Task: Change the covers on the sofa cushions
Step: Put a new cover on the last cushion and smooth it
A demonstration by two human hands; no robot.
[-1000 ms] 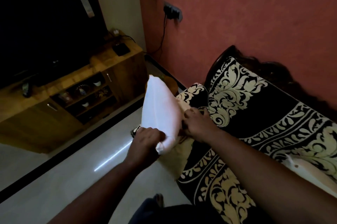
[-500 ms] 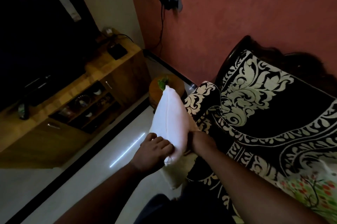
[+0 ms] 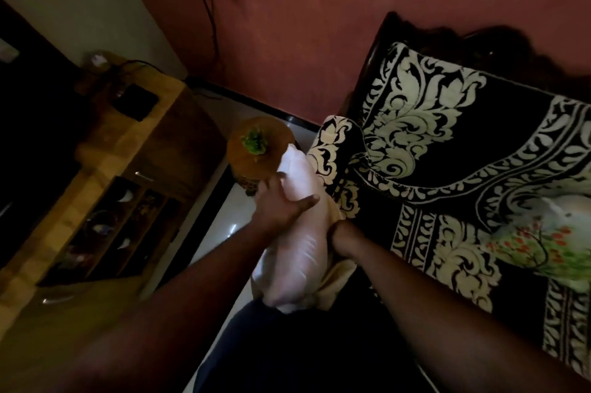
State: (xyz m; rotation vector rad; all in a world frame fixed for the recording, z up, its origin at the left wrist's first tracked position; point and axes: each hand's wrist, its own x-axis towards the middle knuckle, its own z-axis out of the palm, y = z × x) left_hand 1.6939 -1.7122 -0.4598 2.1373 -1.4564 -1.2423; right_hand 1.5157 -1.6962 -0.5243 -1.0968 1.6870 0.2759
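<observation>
Cushion insert, white and bare, stands on end against my knee at the near edge of the sofa, its far corner pointing at the little round wooden table with the green plant on it. My left hand lies along its left face, fingers spread and fairly straight, thumb hooked over the top seam, so I am steadying and squeezing the stuffing flat rather than clutching it. My right hand is on the right side, low down, where the pale yellow cover is bunched beneath the insert; only the wrist and the back of the hand show, so I cannot tell whether those fingers are curled into the cloth or just pressing on it. I judge I hold it upright like this so the cover can slide along the insert's length while the stuffing stays narrow, and the knee keeps the bottom from slipping. Whether the cover is going on or coming off cannot be read from how it lies. On the seat to my right a cushion with a flowered cover lies on the black-and-cream sofa throw, well apart from my hands. The room is dim, so seams and any zip are hard to make out.
</observation>
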